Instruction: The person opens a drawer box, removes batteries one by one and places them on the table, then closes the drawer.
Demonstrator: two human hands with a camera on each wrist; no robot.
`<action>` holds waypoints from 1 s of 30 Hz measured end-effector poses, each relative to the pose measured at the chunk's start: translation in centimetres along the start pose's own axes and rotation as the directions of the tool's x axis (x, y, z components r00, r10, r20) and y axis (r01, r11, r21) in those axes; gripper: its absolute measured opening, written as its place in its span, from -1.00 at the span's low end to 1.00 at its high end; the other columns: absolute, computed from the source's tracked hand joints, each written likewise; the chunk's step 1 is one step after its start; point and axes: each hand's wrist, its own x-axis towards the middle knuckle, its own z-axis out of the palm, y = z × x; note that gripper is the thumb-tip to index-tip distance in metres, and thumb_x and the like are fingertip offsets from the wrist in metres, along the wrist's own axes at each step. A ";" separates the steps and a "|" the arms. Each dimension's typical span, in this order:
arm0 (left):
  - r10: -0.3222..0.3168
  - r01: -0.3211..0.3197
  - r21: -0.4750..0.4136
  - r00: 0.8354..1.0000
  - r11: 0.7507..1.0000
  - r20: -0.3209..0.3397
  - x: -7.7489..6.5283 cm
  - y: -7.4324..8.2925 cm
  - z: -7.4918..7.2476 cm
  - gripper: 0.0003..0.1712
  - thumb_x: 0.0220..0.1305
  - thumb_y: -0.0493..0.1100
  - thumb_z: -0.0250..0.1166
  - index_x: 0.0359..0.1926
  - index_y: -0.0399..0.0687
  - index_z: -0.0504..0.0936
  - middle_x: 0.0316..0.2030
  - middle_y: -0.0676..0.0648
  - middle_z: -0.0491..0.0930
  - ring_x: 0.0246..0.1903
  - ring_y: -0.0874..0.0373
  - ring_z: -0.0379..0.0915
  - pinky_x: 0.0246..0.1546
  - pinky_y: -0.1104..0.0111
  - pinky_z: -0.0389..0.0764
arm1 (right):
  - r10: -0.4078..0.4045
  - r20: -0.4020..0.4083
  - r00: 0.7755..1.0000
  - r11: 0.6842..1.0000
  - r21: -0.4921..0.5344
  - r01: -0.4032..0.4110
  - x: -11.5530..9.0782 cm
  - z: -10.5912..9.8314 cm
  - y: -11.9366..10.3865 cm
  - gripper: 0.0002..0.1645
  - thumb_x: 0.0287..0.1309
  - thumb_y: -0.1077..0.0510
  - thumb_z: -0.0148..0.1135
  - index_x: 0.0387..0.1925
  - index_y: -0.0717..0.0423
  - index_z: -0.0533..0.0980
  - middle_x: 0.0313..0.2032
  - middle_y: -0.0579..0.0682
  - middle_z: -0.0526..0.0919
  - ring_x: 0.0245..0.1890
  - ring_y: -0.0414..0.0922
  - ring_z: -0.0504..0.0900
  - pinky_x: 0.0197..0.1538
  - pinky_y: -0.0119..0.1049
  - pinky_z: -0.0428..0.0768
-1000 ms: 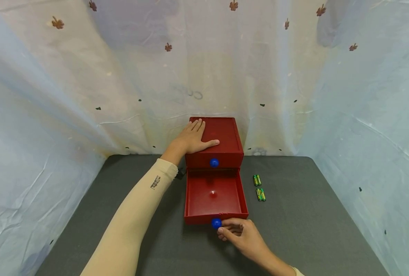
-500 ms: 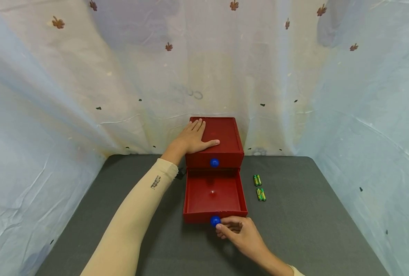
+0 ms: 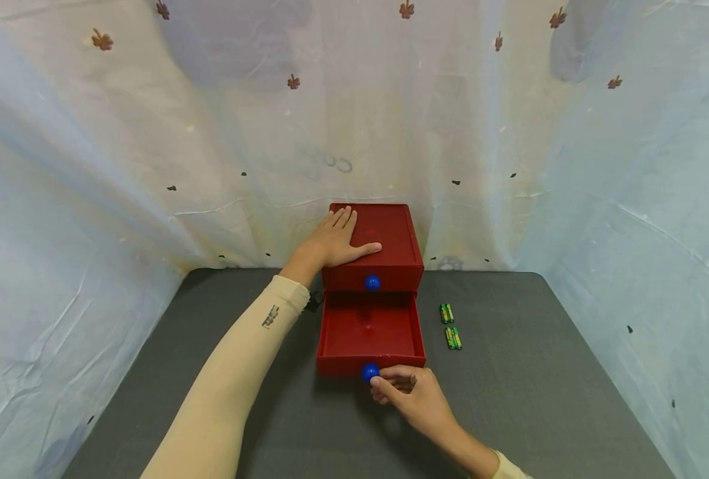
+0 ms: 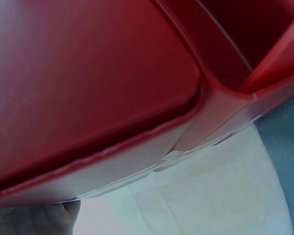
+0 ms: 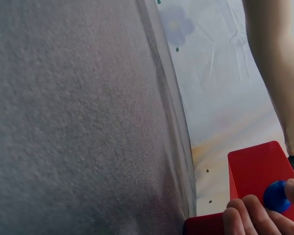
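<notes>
My left hand [image 3: 332, 241] rests flat with spread fingers on top of a red two-drawer box [image 3: 390, 229]. The upper drawer, with its blue knob [image 3: 372, 283], is closed. Below it, the red lower drawer [image 3: 371, 364] sticks out toward me and nothing shows inside. My right hand [image 3: 411, 396] pinches the lower drawer's round blue knob [image 3: 370, 372] between thumb and index finger. The right wrist view shows curled fingers [image 5: 252, 215] beside a blue knob [image 5: 276, 197]. In the left wrist view, the red box [image 4: 88, 73] fills most of the picture.
Green batteries lie in two pairs, a far pair [image 3: 447, 313] and a near pair [image 3: 453, 338], right of the drawer on the dark grey table [image 3: 528, 386]. A pale patterned curtain [image 3: 480, 133] hangs behind and on both sides.
The lower drawer has slid a little way inward, away from me, and my right hand on its knob has moved with it. My left hand stays in place on the box top.
</notes>
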 end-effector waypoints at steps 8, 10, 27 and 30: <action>-0.001 0.001 0.006 1.000 1.000 0.001 0.1 0.0 0.0 0.28 0.45 0.64 -0.13 0.75 -0.17 -0.24 0.74 -0.19 -0.31 0.73 -0.05 -0.46 0.70 0.13 -0.40 | 0.006 -0.019 1.000 1.000 0.009 -0.006 1.3 0.0 0.1 -0.73 0.41 0.10 0.46 -0.09 0.27 0.77 -0.30 0.15 0.85 -0.29 0.18 0.85 -0.17 -0.05 0.85; 0.000 0.000 0.004 1.000 1.000 0.000 0.0 0.0 0.0 0.28 0.45 0.64 -0.12 0.75 -0.17 -0.24 0.74 -0.19 -0.30 0.73 -0.05 -0.45 0.70 0.13 -0.40 | 0.008 -0.021 1.000 1.000 0.009 -0.008 1.6 0.0 0.1 -0.73 0.41 0.10 0.45 -0.09 0.27 0.77 -0.29 0.16 0.85 -0.29 0.22 0.85 -0.17 -0.03 0.85; -0.010 0.010 0.000 1.000 1.000 -0.020 0.0 0.2 0.2 0.30 0.44 0.65 -0.09 0.75 -0.18 -0.22 0.74 -0.20 -0.28 0.73 -0.06 -0.42 0.71 0.12 -0.35 | -0.046 -0.040 0.998 0.999 -0.011 0.045 4.4 -0.9 0.2 -0.72 0.43 0.14 0.43 -0.06 0.32 0.76 -0.27 0.21 0.84 -0.26 0.26 0.84 -0.16 -0.06 0.85; -0.010 0.010 0.001 1.000 1.000 -0.019 0.0 0.2 0.1 0.30 0.44 0.64 -0.08 0.75 -0.18 -0.22 0.74 -0.20 -0.28 0.73 -0.06 -0.43 0.71 0.12 -0.36 | -0.050 -0.045 0.998 0.999 -0.013 0.050 4.8 -1.1 0.2 -0.73 0.43 0.13 0.43 -0.06 0.30 0.76 -0.27 0.21 0.84 -0.26 0.26 0.84 -0.15 -0.04 0.85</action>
